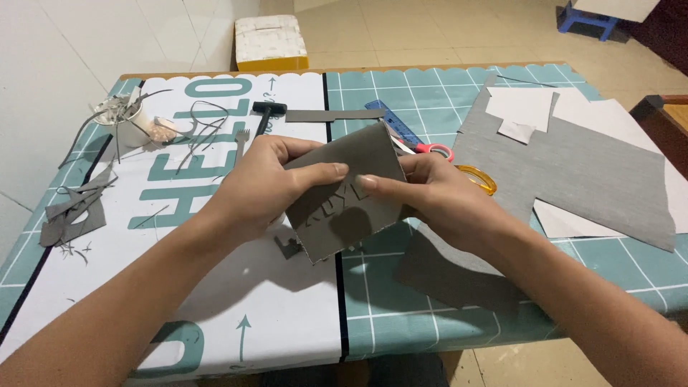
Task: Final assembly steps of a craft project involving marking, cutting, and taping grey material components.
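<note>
Both hands hold a grey sheet piece (pixel 344 204) with raised cut-out shapes on it, lifted above the table. My left hand (pixel 261 183) grips its left edge, thumb pressed on the front face. My right hand (pixel 437 193) grips its right edge, thumb tip almost meeting the left thumb at the sheet's middle. Under the sheet a small grey cut-out (pixel 288 247) lies on the mat.
A large grey sheet (pixel 573 168) with white paper pieces lies at the right. Scissors with red and yellow handles (pixel 459 161), a blue ruler (pixel 398 122), a black tool (pixel 265 113), a white cup with scraps (pixel 129 125) and grey offcuts (pixel 72 211) lie around. A yellow-white box (pixel 271 43) stands on the floor beyond.
</note>
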